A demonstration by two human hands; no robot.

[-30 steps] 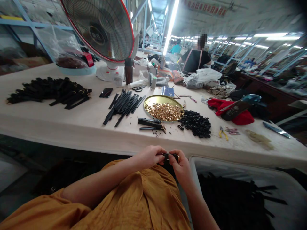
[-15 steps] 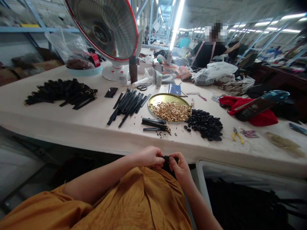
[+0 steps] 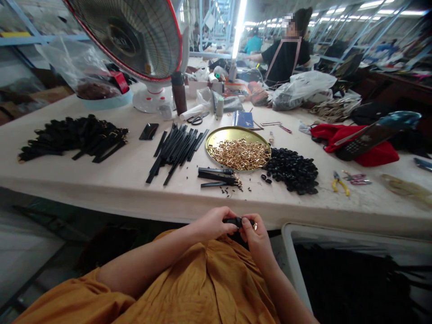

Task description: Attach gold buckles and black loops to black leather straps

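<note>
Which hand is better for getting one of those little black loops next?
Probably the right hand: the black loops lie ahead and to its right, nearer to it than to the left hand. Both are holding a strap, though.

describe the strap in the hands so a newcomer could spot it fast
Find the pale table, then look in front of its near edge, where the left hand and right hand meet. Both pinch the black strap, with gold metal showing by the right hand. Unlike the straps lying on the table, this one is held.
</note>
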